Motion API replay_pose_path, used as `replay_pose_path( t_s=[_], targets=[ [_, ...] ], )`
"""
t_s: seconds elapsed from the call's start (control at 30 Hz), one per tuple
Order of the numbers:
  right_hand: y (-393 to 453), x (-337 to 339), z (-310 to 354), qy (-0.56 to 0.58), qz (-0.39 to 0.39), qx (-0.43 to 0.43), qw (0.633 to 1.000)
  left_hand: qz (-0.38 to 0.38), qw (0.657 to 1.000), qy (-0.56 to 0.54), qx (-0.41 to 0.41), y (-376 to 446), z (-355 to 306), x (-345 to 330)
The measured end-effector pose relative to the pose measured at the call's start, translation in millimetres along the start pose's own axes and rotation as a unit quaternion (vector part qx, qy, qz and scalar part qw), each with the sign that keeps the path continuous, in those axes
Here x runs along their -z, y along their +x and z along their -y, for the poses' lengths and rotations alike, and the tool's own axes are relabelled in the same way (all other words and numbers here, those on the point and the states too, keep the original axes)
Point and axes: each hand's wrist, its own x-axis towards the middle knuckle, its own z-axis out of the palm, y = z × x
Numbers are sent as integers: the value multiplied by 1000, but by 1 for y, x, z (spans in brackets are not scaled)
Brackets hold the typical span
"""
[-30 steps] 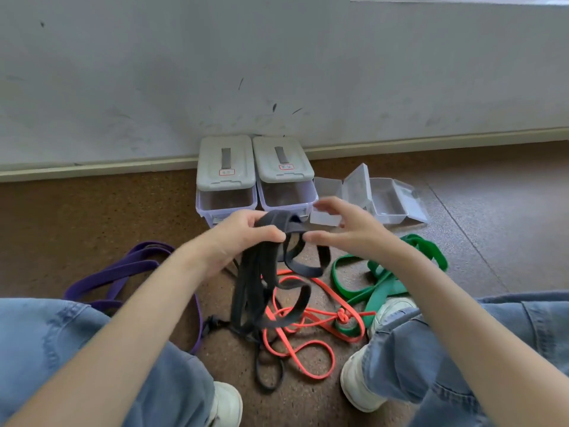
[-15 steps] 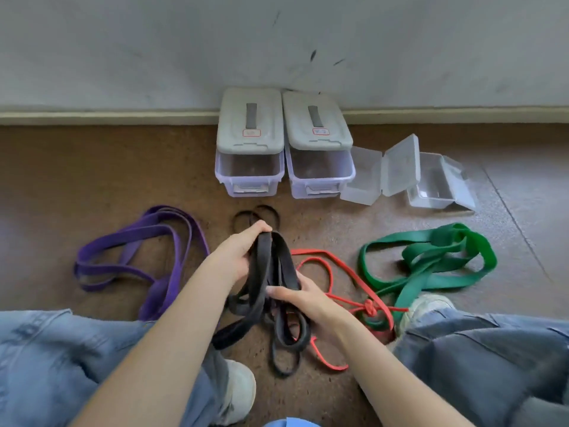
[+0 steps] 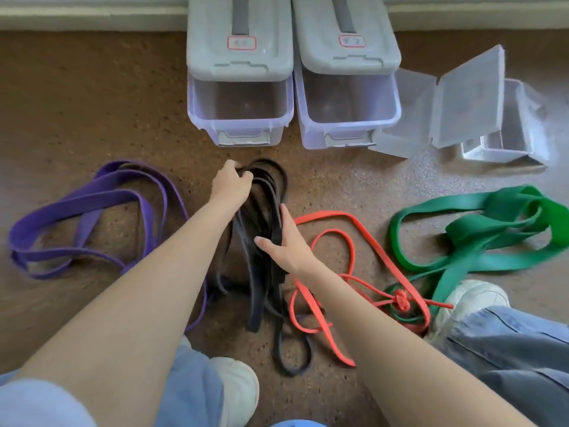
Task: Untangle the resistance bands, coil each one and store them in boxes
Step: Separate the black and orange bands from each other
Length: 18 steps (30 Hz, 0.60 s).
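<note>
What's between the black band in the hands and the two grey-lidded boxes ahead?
Only bare floor lies between the black band, held by the left hand and right hand, and the grey-lidded boxes. But both grey lids are on, covering the tops.

The two lidded boxes [image 3: 240, 57] run off the top edge, their red-framed labels [image 3: 242, 43] too blurred to read.
</note>
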Motion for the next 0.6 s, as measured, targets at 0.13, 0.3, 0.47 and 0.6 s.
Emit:
replay_pose_path(
  t_s=[0.13, 0.3, 0.47, 0.6],
  targets=[
    [13, 22, 2, -82, 13, -13, 996, -48, 995, 49, -68, -16, 13, -10],
    [-3, 91, -25, -196, -203, -45, 958, -55, 975, 138, -164, -54, 29, -22],
    [-36, 105, -70, -323, -91, -175, 926, -122, 956, 135, -229, -116, 41, -48],
    [-66, 80, -77, -258, -57, -150, 953, -28, 968, 157, -194, -166, 66, -80]
  ],
)
